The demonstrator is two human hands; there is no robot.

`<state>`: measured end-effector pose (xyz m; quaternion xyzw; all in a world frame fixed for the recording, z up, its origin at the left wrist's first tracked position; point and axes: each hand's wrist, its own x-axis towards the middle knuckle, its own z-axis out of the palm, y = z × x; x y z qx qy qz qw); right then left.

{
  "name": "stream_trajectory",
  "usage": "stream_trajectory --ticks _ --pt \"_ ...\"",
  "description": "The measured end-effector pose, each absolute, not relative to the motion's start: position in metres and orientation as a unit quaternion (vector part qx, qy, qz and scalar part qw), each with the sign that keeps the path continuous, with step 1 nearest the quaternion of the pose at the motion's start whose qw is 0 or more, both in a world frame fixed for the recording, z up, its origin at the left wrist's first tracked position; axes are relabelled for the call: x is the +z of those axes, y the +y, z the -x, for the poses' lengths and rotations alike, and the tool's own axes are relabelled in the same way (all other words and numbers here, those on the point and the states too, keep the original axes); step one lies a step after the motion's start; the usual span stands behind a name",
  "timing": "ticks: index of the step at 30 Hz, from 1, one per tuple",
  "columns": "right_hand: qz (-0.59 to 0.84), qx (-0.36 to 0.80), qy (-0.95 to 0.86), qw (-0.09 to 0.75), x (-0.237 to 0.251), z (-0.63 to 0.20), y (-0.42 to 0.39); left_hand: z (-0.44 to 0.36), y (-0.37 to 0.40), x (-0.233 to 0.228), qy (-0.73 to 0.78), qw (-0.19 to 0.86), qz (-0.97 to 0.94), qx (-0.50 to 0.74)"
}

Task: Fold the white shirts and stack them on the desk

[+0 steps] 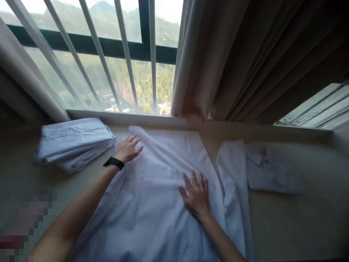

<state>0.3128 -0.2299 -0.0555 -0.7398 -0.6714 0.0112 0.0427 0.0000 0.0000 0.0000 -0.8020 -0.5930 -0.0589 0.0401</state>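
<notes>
window ledge, both hands flat, fingers spread, on white garment, its lower edge cut off

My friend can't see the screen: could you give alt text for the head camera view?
Both hands, left hand and right hand, press flat on a white garment spread across a ledge below a barred window, beside a stack of folded cloth.
</notes>
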Motion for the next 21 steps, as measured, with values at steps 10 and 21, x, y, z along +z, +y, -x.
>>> stream_trajectory --ticks 10,21 --pt "0.747 0.029 -0.664 0.030 -0.056 -0.310 -0.229 0.023 -0.074 -0.029 -0.684 0.080 0.723 -0.048" --pt "0.753 0.050 -0.656 0.019 -0.051 -0.308 -0.232 0.036 -0.136 -0.001 -0.705 0.038 0.705 -0.065"
